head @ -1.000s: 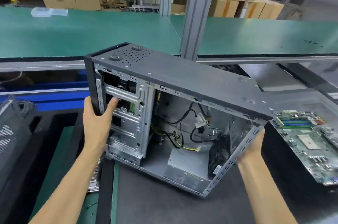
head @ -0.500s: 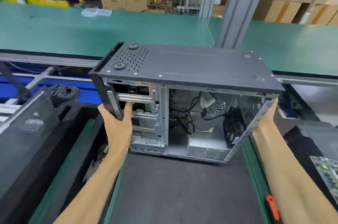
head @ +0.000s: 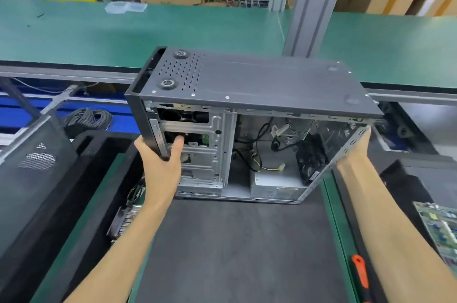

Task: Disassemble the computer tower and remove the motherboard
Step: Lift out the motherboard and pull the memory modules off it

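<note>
At the far edge of the dark mat [head: 235, 248] on the surface, the computer tower [head: 259, 124] stands with its open side facing us, feet up on the top panel, between both hands. The left hand [head: 160, 166] grips the front left corner, thumb hooked into a drive bay opening and fingers wrapped behind the black front edge. The right hand [head: 356, 152] is at the rear frame on the right; its fingers are hidden behind the metal, so whether that grip is curled or flat, I can't tell. Inside the case: a silver drive cage on the left, loose black and yellow cables [head: 257, 154] dangling in the middle, a power supply [head: 277, 184] at the bottom, and a black fan [head: 311, 157] leaning near the rear. The motherboard [head: 440, 228] lies out of the case, off by the right edge of the surface, well apart from the tower. An orange-handled tool [head: 359, 273] lies at the mat's right side, near the right forearm. To the left, a black side panel [head: 32, 174] with mesh vents leans close by, a heatsink [head: 126, 221] just beside the left forearm, and a coil of cable [head: 86, 117] behind.
</note>
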Available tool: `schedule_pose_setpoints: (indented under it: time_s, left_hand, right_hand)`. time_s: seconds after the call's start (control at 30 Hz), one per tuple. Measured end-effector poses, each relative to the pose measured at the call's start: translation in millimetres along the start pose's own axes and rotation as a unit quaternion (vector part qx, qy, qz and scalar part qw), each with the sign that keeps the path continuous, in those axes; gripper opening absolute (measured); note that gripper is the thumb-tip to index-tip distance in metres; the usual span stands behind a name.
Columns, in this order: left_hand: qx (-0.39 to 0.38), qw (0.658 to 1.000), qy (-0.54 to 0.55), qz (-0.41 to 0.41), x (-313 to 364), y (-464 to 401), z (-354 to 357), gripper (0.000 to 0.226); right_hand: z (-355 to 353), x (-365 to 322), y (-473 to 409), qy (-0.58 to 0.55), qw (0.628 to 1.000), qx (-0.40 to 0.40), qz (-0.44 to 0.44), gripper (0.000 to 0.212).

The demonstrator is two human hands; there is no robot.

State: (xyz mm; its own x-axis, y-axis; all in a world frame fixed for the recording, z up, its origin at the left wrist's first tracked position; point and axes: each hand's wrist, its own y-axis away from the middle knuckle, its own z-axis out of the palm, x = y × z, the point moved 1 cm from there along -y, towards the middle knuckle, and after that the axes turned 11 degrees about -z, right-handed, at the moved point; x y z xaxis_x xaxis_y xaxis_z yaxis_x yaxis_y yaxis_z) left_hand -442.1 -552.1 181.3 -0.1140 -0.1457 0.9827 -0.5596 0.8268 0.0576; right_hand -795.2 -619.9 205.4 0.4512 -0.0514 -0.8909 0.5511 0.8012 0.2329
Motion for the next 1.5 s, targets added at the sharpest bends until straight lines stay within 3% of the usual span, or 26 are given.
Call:
schedule_pose_setpoints:
  time_s: [0.1, 0.17, 0.3, 0.4, 0.5, 0.57, 0.7, 0.83, 1.0, 1.13, 1.23, 1.33, 1.4, 1.5]
  left_hand:
    - [-0.049, 0.999, -0.024, -0.006, -4, -1, -10, 0.071]
    - [-0.052, 0.998, -0.033, -0.026, -12, 2, -14, 0.078]
    - [0.044, 0.998, -0.004, -0.051, -29, 30, -21, 0.048]
    - [0.025, 0.997, 0.046, -0.054, -34, 66, -15, 0.022]
    - [-0.082, 0.991, 0.053, -0.086, -29, 104, 7, 0.023]
    - [-0.201, 0.972, 0.025, -0.119, -17, 134, 27, 0.019]
    - [-0.437, 0.885, -0.066, -0.146, 7, 212, 72, 0.013]
    - [-0.555, 0.811, -0.121, -0.14, 18, 288, 118, 0.01]
    - [-0.522, 0.832, -0.108, -0.157, 19, 323, 173, 0.01]
    - [-0.508, 0.836, -0.137, -0.155, 15, 340, 217, 0.009]
    - [-0.491, 0.847, -0.163, -0.124, 12, 349, 241, 0.023]
    - [-0.464, 0.86, -0.176, -0.118, 11, 352, 253, 0.01]
    - [-0.461, 0.863, -0.165, -0.126, 10, 352, 256, 0.004]
    - [-0.466, 0.862, -0.153, -0.126, 7, 349, 256, 0.038]
  right_hand:
    - [-10, -4, 13, -0.017, 0.995, -0.065, -0.074, 0.033]
    - [-26, -6, 28, -0.041, 0.992, -0.089, -0.081, 0.03]
    - [-66, -1, 76, 0.054, 0.984, -0.088, -0.147, 0.039]
    - [-94, 4, 124, 0.13, 0.972, -0.07, -0.182, 0.037]
    - [-125, -1, 164, 0.188, 0.957, -0.065, -0.212, 0.03]
    - [-149, -11, 182, 0.232, 0.943, -0.055, -0.232, 0.028]
    - [-203, -50, 200, 0.339, 0.898, 0.001, -0.28, 0.023]
    - [-277, -88, 197, 0.458, 0.845, 0.08, -0.266, 0.026]
    - [-348, -117, 183, 0.534, 0.807, 0.137, -0.212, 0.038]
    - [-379, -135, 147, 0.571, 0.796, 0.108, -0.169, 0.054]
    - [-394, -141, 115, 0.621, 0.776, 0.073, -0.078, 0.064]
    - [-400, -141, 92, 0.69, 0.722, 0.035, -0.028, 0.052]
    - [-401, -144, 82, 0.698, 0.714, 0.037, -0.04, 0.046]
    - [-399, -146, 73, 0.682, 0.73, 0.039, -0.034, 0.056]
